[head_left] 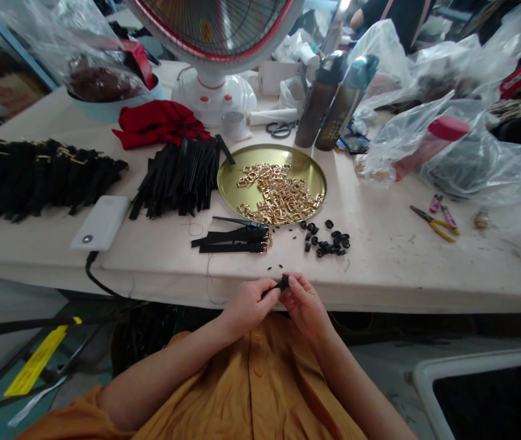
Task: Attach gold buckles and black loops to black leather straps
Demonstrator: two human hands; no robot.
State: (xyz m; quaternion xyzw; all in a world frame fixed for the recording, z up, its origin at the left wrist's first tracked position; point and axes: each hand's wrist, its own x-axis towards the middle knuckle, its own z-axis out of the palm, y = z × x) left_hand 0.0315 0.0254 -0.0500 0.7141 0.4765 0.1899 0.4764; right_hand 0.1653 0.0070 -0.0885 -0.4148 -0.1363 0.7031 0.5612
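Observation:
My left hand is closed around a black strap at the table's front edge. My right hand pinches the strap's far end, where a small black loop shows between the fingertips. Just beyond my hands lie several black straps with gold buckles at their right ends. To the right of these is a scatter of small black loops. A round gold tray behind them holds a heap of gold buckles.
A pile of black straps lies left of the tray, beside a white power bank with a cable. A fan, two bottles and scissors stand or lie behind. Yellow-handled pliers and plastic bags are at right.

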